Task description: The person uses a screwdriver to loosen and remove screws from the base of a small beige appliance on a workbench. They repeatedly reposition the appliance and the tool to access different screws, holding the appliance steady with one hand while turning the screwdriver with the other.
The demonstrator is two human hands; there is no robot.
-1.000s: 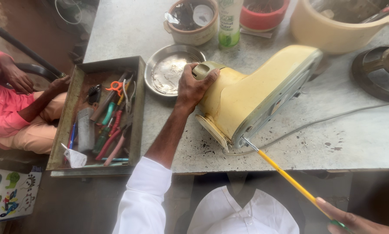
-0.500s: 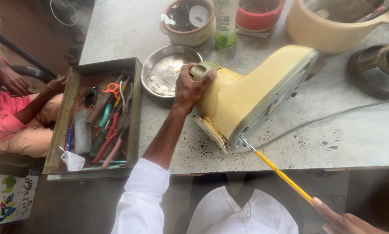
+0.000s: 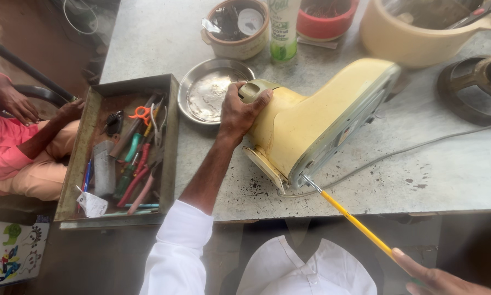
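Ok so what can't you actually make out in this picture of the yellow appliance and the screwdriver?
Head view only:
- Screwdriver tip: hidden inside the base of the yellow appliance.
- Right hand: cut off by the bottom edge, so its grip is unclear.
- The part under the left hand: covered by the palm.
- Cream pot: cut off by the top edge.
- Small tools in the metal tray: too jumbled to identify.

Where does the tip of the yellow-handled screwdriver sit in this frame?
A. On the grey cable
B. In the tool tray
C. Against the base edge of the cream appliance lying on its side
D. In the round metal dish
C: the right hand holds the yellow-handled screwdriver with its tip at the base edge of the cream appliance, which the left hand steadies.
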